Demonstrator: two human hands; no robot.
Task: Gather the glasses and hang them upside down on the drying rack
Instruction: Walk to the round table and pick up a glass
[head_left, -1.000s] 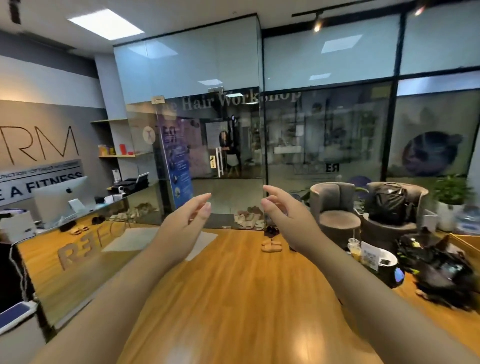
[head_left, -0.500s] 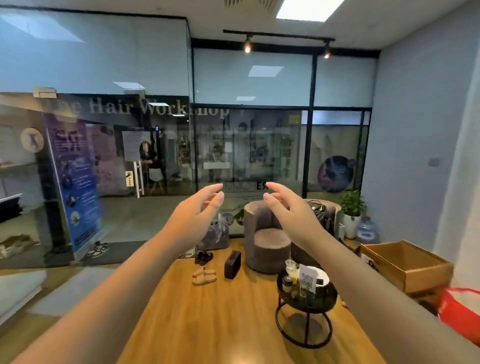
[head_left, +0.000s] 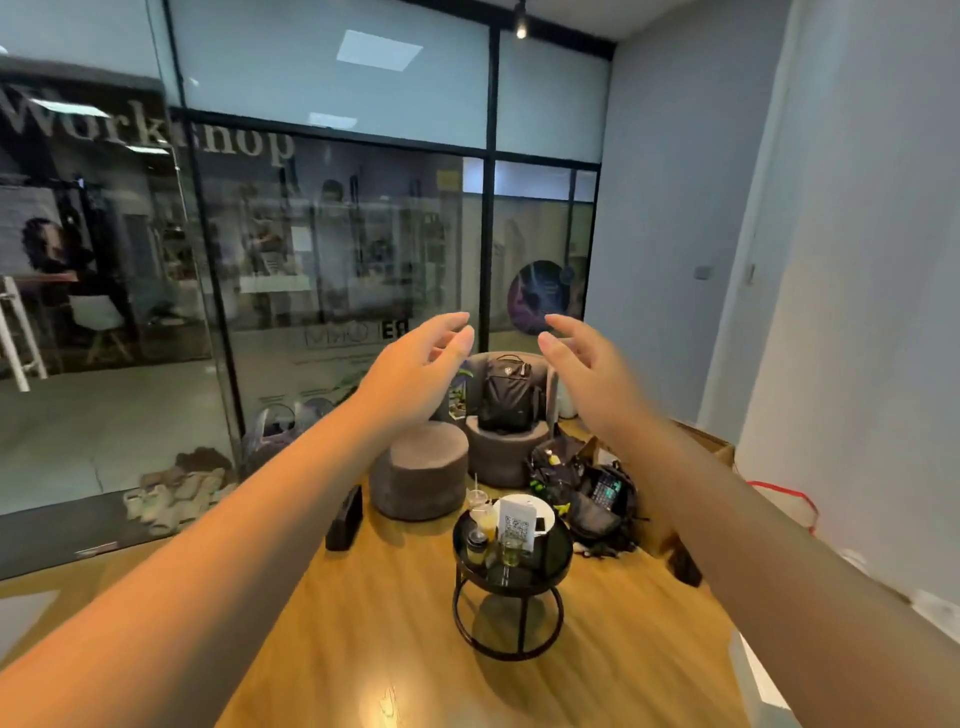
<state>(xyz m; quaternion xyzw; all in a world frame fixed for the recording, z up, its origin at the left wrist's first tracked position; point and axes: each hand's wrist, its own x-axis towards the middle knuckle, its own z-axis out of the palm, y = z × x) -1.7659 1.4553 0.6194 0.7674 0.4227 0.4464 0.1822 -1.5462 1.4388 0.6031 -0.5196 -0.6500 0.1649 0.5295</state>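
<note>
Both my arms reach forward at chest height. My left hand (head_left: 415, 371) and my right hand (head_left: 589, 376) face each other, fingers spread, holding nothing. Below them stands a small round black side table (head_left: 545, 564) on the wooden floor. On it I see a clear glass (head_left: 511, 551) with a little yellowish liquid, a plastic cup with a straw (head_left: 477, 503), a small dark jar (head_left: 476, 543) and a white card with a QR code (head_left: 517, 522). No drying rack is in view.
Two grey round armchairs (head_left: 418, 475) stand behind the table, the far one holding a black backpack (head_left: 506, 395). An open black bag (head_left: 592, 493) lies on the floor to the right. Glass partition walls run left and behind; sandals (head_left: 171, 496) lie by the glass.
My view has swung to the right and tilted down; the side table and armchairs have moved from the right edge to the centre and come closer. Both hands stay raised and empty.
</note>
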